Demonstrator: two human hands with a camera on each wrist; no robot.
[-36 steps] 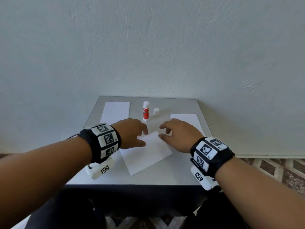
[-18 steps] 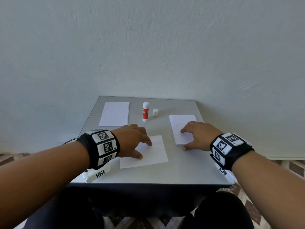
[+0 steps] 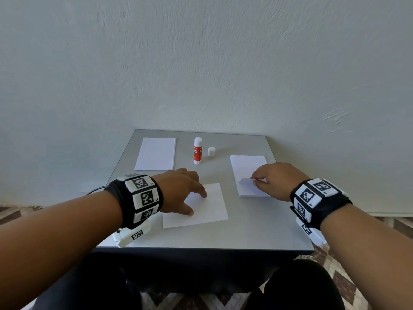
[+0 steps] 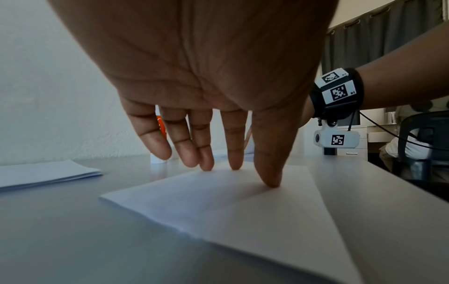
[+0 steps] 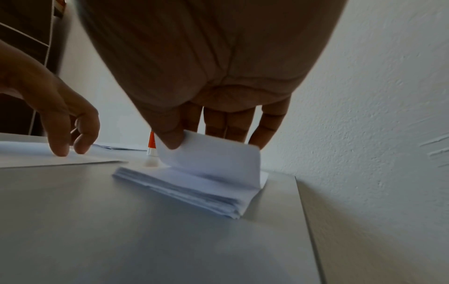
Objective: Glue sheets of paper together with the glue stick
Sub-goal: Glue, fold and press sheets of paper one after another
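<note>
A single white sheet (image 3: 210,206) lies at the middle of the grey table (image 3: 257,233). My left hand (image 3: 181,193) presses it flat with straight fingertips (image 4: 269,176). At the right lies a stack of white sheets (image 3: 245,166); my right hand (image 3: 277,180) pinches the near corner of its top sheet (image 5: 211,155) between thumb and fingers and curls it up off the stack (image 5: 194,190). The red and white glue stick (image 3: 197,151) stands uncapped at the back, with its white cap (image 3: 211,151) beside it.
Another white stack of paper (image 3: 156,153) lies at the back left of the table. A plain wall rises right behind the table. The table's right edge (image 5: 308,221) runs close to the right stack.
My right hand left the middle sheet, went right to the stack and lifted the corner of its top sheet. The left hand straightened the middle sheet and holds it down.
</note>
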